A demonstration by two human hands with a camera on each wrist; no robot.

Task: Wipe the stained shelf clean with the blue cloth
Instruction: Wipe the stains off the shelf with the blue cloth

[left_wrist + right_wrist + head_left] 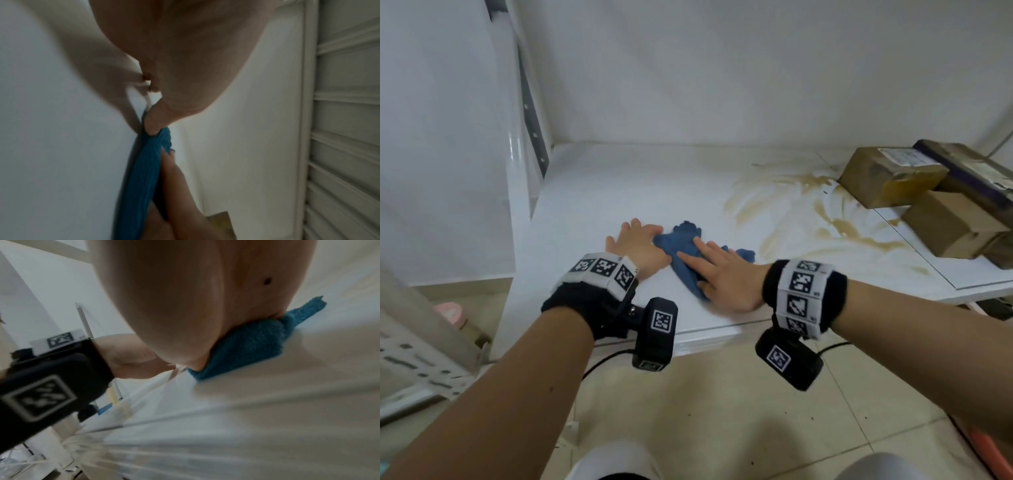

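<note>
A crumpled blue cloth (681, 245) lies on the white shelf (602, 192), left of a wide brown stain (835, 219). My right hand (717, 270) lies flat on the cloth, fingers straight and pointing left. My left hand (635, 245) rests flat on the shelf beside it, fingers spread. In the left wrist view, the thumb of my left hand (156, 120) touches the end of the cloth (141, 178). The right wrist view shows the heel of my right hand (185, 296) pressing on the cloth (246, 345).
Brown cardboard boxes (887, 174) (955, 222) and a dark purple box (972, 171) stand at the shelf's right end, next to the stain. A white upright (530, 113) bounds the shelf on the left. A tiled floor (722, 411) lies below the front edge.
</note>
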